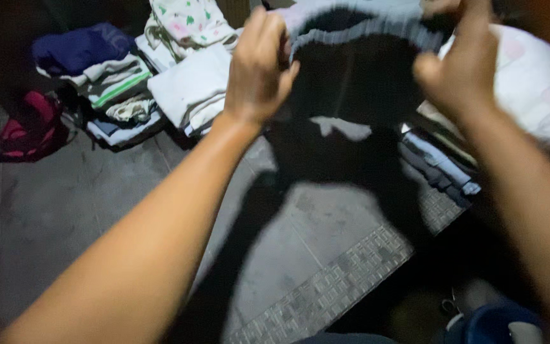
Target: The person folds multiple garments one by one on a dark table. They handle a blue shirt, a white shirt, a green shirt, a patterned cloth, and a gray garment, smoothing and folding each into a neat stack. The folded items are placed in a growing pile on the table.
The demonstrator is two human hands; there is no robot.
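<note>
I hold up a dark garment [351, 83] with a grey ribbed waistband in front of me, near the top of the view. My left hand [259, 67] grips the waistband's left end. The right end is pinched by my right hand [459, 64]. The garment hangs down between both hands and casts a large shadow on the floor. Both forearms reach up from the bottom corners.
Folded clothes sit in stacks at the upper left: a blue-topped pile [97, 64], a white pile [189, 89] and a spotted cloth [189, 22]. A red bag [30, 127] lies at far left. Another stack [440, 165] and a white bundle [536, 83] are at right. Grey tiled floor [65, 216] with a patterned border [338, 280].
</note>
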